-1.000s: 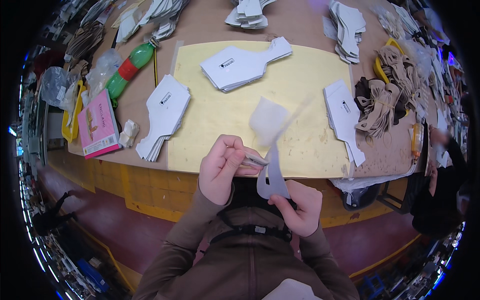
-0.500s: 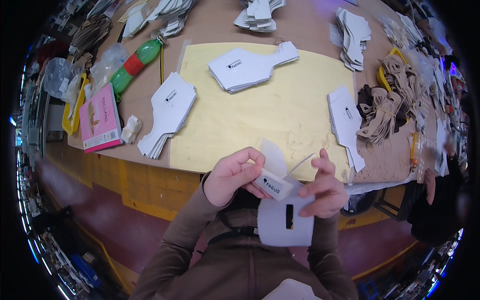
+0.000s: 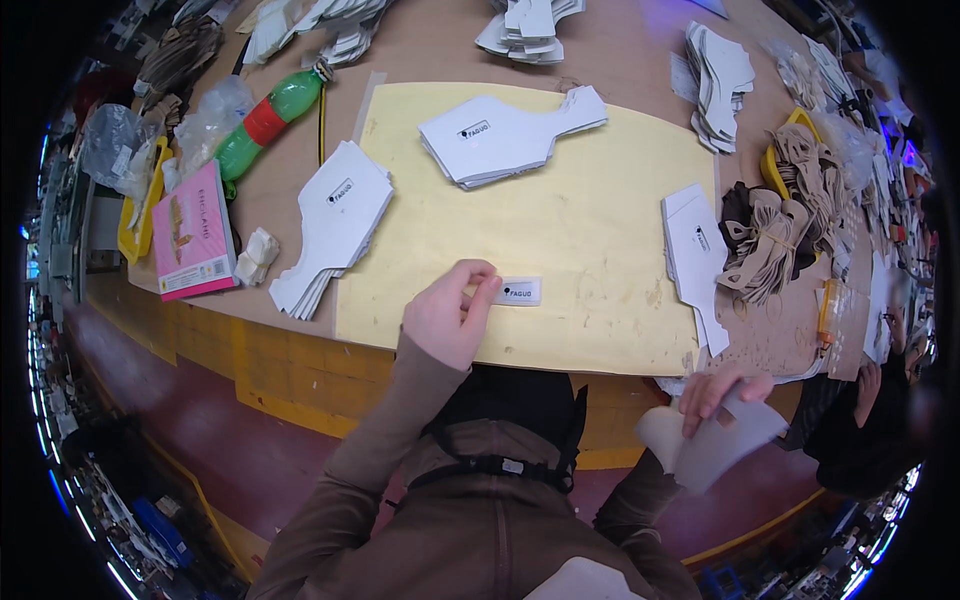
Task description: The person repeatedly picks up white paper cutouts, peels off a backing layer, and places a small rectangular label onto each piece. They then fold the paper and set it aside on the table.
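Observation:
Over the yellow sheet (image 3: 560, 225), my left hand (image 3: 450, 310) pinches the left end of a small white label (image 3: 522, 291) with dark print. Whether the label touches the sheet or hangs just above it, I cannot tell. Off the table's front edge, to the right, my right hand (image 3: 722, 393) grips a curved white flat piece (image 3: 730, 445) that bends in its fingers. Beyond my left hand lies a stack of white shaped pieces (image 3: 490, 150) with a printed label on top. Similar labelled stacks rest at the left (image 3: 335, 215) and at the right (image 3: 692, 250).
A green bottle (image 3: 240, 150) lies by a pink notebook (image 3: 195, 230) and a crumpled white bundle (image 3: 258, 255). Tied beige strips (image 3: 770, 245) and a yellow tray (image 3: 772, 175) stand at the right. More white stacks (image 3: 520, 35) line the back. Another person's hand (image 3: 868, 385) shows far right.
My right hand has moved right, away from the label, carrying the white piece off the table's edge. My left hand has moved forward over the yellow sheet with the label.

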`<action>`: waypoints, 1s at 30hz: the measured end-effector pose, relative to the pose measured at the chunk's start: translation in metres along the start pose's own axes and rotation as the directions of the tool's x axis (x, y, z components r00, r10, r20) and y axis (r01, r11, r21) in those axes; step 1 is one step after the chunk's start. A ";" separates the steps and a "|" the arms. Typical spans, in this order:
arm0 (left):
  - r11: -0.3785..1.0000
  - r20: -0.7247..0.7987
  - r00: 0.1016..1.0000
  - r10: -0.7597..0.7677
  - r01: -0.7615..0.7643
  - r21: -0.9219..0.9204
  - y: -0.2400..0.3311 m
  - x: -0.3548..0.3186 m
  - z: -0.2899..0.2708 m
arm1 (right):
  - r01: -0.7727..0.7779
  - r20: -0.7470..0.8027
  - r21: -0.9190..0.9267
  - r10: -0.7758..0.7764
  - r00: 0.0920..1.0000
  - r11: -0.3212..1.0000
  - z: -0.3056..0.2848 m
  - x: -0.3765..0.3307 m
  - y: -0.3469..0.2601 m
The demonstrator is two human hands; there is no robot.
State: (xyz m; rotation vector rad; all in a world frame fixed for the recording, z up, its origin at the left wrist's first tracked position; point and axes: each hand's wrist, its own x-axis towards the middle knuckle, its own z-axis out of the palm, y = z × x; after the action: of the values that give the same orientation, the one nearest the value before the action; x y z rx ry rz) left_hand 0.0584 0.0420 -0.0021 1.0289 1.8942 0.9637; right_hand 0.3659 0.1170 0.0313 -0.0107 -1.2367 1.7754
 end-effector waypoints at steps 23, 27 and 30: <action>0.841 0.353 0.816 0.459 -0.526 0.124 -0.018 -0.009 -0.014 | -0.637 -0.451 -0.673 0.474 0.756 0.375 0.047 0.069 0.060; 0.801 0.178 0.971 0.159 -0.022 -0.599 -0.016 -0.012 -0.016 | -0.516 -0.350 -0.811 0.476 0.807 0.277 0.046 0.082 0.080; 0.849 0.133 0.985 -0.114 0.166 -0.501 -0.018 -0.012 -0.008 | -0.506 -0.354 -0.828 0.475 0.806 0.242 0.045 0.083 0.091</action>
State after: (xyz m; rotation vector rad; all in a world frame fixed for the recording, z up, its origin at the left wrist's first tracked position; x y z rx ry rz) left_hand 0.0508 0.0228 -0.0110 0.5977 1.4838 1.2171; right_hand 0.2369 0.1370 0.0255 -1.2089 -2.2245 1.2895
